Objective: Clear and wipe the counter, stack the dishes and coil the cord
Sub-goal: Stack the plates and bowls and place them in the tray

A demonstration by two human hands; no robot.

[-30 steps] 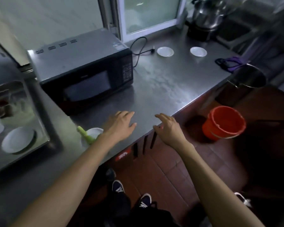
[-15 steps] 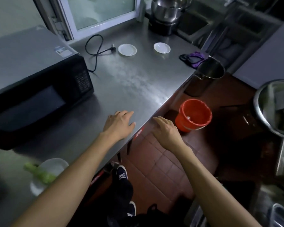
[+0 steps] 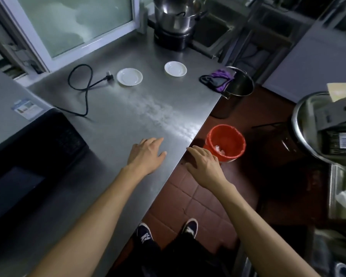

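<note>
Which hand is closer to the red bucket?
The right hand is closer, just beside the red bucket past the counter edge. The left hand rests farther away on the counter.

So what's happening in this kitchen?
A person stands at a steel counter with nothing in either hand. The left hand lies flat on the counter, and the right hand is open at its edge, above the floor. Two white saucers sit apart, not stacked yet. The black cord lies loose, not coiled. A purple cloth waits by the far edge, and a red bucket stands on the floor.
</note>
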